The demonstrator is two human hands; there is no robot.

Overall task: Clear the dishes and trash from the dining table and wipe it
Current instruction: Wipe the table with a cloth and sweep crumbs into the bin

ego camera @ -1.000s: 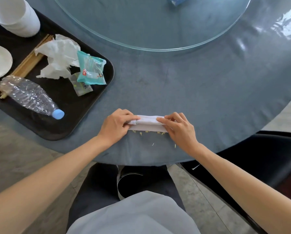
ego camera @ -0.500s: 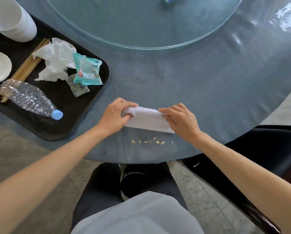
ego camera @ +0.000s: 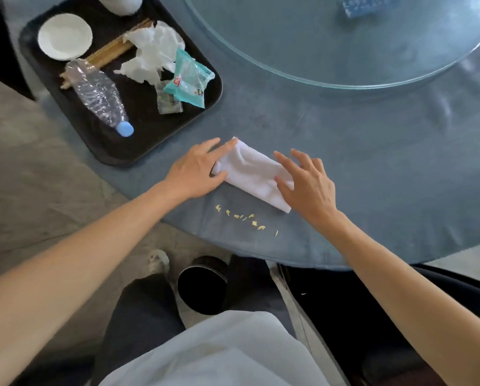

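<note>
A folded white cloth point(ego camera: 250, 171) lies on the blue table point(ego camera: 372, 162) near its front edge. My left hand point(ego camera: 194, 174) grips the cloth's left end between fingers and thumb. My right hand point(ego camera: 308, 188) rests over the cloth's right end with fingers spread apart. A line of small yellow crumbs point(ego camera: 247, 220) sits on the table just in front of the cloth. On the left, a black tray point(ego camera: 149, 140) holds a crushed plastic bottle point(ego camera: 97, 98), crumpled tissue point(ego camera: 152, 54), a teal wrapper point(ego camera: 190, 79), chopsticks point(ego camera: 113, 50) and a small white plate point(ego camera: 65, 37).
A glass turntable point(ego camera: 316, 37) covers the table's centre, with a blue packet point(ego camera: 369, 5) on it. White cups point(ego camera: 119, 2) stand at the tray's far end. Below the table edge a black bin point(ego camera: 202, 285) stands by my legs, with a dark chair point(ego camera: 372, 302) to the right.
The cloth has slid away from the table edge and turned at an angle, uncovering the crumbs. My right hand's fingers have opened and spread. The view has shifted right.
</note>
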